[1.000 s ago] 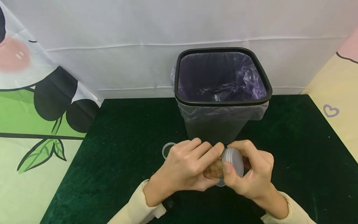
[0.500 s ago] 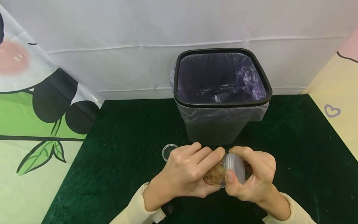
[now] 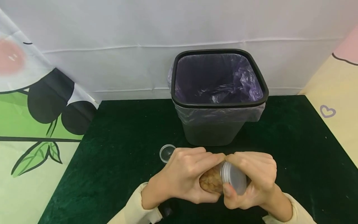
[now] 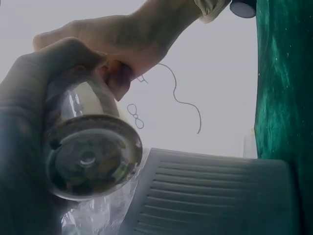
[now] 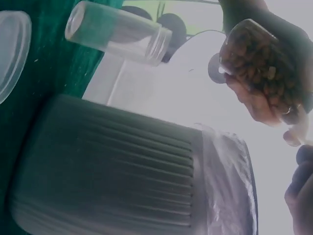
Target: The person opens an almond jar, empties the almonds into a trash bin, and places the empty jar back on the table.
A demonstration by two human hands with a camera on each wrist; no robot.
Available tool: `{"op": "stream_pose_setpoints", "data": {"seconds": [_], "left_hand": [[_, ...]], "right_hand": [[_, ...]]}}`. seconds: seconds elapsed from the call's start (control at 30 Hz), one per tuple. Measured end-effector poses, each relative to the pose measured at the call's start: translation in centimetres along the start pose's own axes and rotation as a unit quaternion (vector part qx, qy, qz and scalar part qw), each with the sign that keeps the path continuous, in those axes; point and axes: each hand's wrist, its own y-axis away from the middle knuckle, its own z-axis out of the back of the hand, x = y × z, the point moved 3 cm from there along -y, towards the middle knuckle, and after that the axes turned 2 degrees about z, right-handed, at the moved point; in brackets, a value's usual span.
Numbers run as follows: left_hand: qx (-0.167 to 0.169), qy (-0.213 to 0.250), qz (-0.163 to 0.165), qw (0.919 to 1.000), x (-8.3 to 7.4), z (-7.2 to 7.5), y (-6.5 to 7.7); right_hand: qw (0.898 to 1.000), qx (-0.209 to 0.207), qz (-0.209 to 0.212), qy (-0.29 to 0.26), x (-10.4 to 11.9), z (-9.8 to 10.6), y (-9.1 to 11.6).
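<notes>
A clear jar [image 3: 211,179] packed with light brown nuts lies sideways between both hands in the head view. My left hand [image 3: 187,175] grips its body from the left. At its mouth is a whitish ridged lid [image 3: 235,179], pinched by the thumb and fingers of my right hand [image 3: 254,177]. Whether the lid is still threaded on cannot be seen. The left wrist view shows the jar's round base [image 4: 88,156] facing the camera. Through the jar's wall in the right wrist view, the nuts [image 5: 266,68] show clearly.
A dark bin [image 3: 212,133] with a purple liner stands beyond the hands. Left of it, an uncovered empty clear jar [image 5: 117,32] stands on the green cloth [image 3: 126,140]. A loose translucent lid [image 5: 12,51] lies on the cloth. White fabric [image 3: 112,40] hangs behind.
Both hands and the jar have come slightly nearer the body. My right hand has turned a little with the lid, and its fingers now cover more of the lid's upper edge.
</notes>
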Motion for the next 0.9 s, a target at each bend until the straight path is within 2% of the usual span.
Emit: {"op": "stream_pose_setpoints", "data": {"seconds": [0.13,0.23,0.3,0.43,0.53,0.6,0.63,0.83,0.9], "left_hand": [[0.004,-0.026,0.014,0.9996,0.6,0.4,0.1],[0.003,-0.072,0.023,0.9971,1.2,0.7,0.2],[0.002,-0.108,0.028,0.9937,1.6,1.0,0.3],[0.006,-0.17,0.04,0.9846,2.4,1.7,0.4],[0.016,-0.183,0.046,0.9819,2.8,1.9,0.5],[0.022,-0.182,0.048,0.9818,2.9,1.9,0.5],[0.023,-0.18,0.05,0.9822,3.0,1.9,0.5],[0.027,-0.166,0.058,0.984,3.3,2.0,0.5],[0.031,-0.162,0.059,0.9845,3.3,2.0,0.5]], "right_hand": [[0.995,0.08,-0.053,0.006,-0.5,0.1,0.0],[0.98,0.151,-0.128,0.021,-0.8,0.4,0.4],[0.961,0.196,-0.19,0.032,-1.0,0.6,0.8],[0.912,0.27,-0.306,0.046,-1.4,1.0,1.4],[0.885,0.297,-0.356,0.037,-1.6,1.2,1.4],[0.879,0.306,-0.365,0.021,-1.7,1.3,1.3],[0.879,0.309,-0.362,0.012,-1.8,1.3,1.2],[0.892,0.328,-0.311,-0.024,-1.8,1.5,0.5],[0.893,0.334,-0.301,-0.03,-1.8,1.5,0.4]]}}
